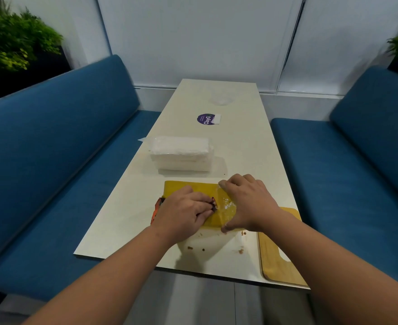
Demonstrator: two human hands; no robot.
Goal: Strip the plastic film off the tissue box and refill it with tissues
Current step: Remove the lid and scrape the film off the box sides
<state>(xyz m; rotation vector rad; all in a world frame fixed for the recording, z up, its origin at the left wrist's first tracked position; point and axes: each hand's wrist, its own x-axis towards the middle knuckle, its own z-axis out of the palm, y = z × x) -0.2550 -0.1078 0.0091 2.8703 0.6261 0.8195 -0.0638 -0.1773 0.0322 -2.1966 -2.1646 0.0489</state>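
Beneath both hands the yellow tissue box point(193, 187) is lying crosswise; left hand point(181, 213) is pinching film, right hand point(247, 202) is pressing it flat.

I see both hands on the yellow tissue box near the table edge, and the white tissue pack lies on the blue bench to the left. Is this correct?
Not quite. The head view shows the white tissue pack lying on the table, just beyond the box, not on the blue bench. The rest holds: the left hand and right hand are both on the yellow tissue box near the table edge.
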